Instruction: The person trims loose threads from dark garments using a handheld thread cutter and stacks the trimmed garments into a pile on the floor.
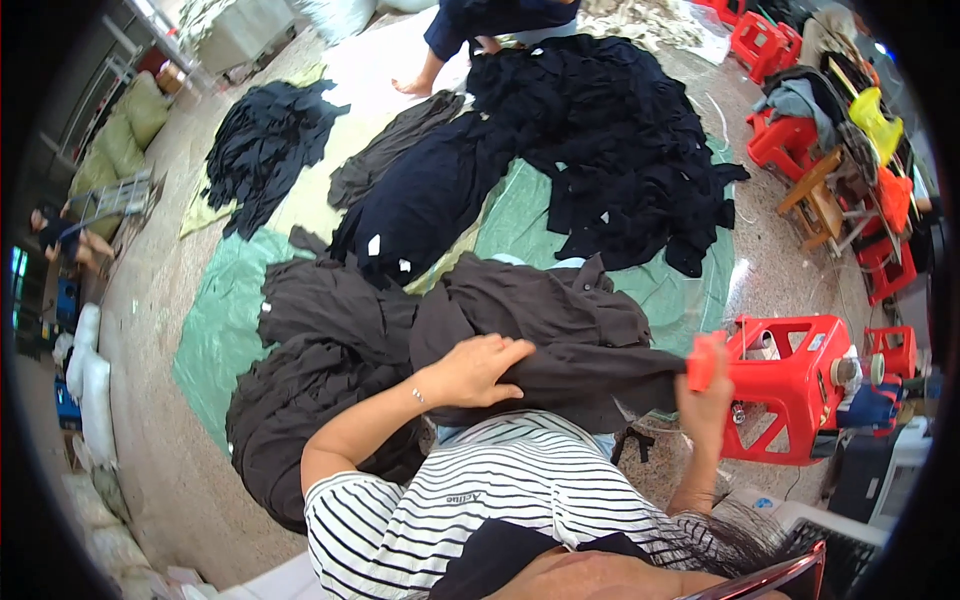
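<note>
Brown cloth point(535, 310) under left hand point(472, 370), bulging green sacks point(122, 150), contents unclear

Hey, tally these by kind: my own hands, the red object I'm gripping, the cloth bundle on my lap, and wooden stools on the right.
Your hands: 2, left hand and right hand
Red object: 1
Lap cloth bundle: 1
Wooden stool: 1
Total: 5
</note>
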Demonstrator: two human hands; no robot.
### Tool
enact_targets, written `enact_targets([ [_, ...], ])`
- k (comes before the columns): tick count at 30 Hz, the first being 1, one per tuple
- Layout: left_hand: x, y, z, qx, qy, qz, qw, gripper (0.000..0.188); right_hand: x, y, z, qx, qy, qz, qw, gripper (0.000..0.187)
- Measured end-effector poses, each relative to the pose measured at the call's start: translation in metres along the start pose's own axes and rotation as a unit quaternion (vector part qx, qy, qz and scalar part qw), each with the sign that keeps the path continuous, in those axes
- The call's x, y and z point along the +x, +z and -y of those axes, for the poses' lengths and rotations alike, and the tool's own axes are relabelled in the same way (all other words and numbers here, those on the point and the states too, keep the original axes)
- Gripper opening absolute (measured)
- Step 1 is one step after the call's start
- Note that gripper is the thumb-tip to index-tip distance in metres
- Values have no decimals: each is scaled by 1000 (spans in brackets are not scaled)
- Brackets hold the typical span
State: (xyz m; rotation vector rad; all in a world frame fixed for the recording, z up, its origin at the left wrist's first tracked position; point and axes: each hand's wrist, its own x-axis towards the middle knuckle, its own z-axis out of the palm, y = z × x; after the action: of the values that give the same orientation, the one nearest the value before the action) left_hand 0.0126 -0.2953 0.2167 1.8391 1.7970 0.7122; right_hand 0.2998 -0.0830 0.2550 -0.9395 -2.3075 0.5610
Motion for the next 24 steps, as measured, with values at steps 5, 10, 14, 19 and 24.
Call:
enact_targets([
  [5, -6, -31, 18, 171, -36, 142, 974, 47, 4, -69, -13, -115, -89, -267, 953, 62],
  [10, -34, -46, 25, -39, -117, 11, 992, 34, 43, -107, -18, -216, -89, -313, 920, 55],
  [14, -28, -125, 15, 87, -90, -316, 940, 22, 68, -78, -47, -69, -15, -243, 967, 54],
  [19, -52, -177, -18, 233, 88, -532, 810, 34, 94, -54, -16, 87, -100, -246, 960, 55],
  [24, -97, -123, -6, 344, 59, -441, 827, 46, 49, -46, -18, 59, -41, -188, 979, 60],
])
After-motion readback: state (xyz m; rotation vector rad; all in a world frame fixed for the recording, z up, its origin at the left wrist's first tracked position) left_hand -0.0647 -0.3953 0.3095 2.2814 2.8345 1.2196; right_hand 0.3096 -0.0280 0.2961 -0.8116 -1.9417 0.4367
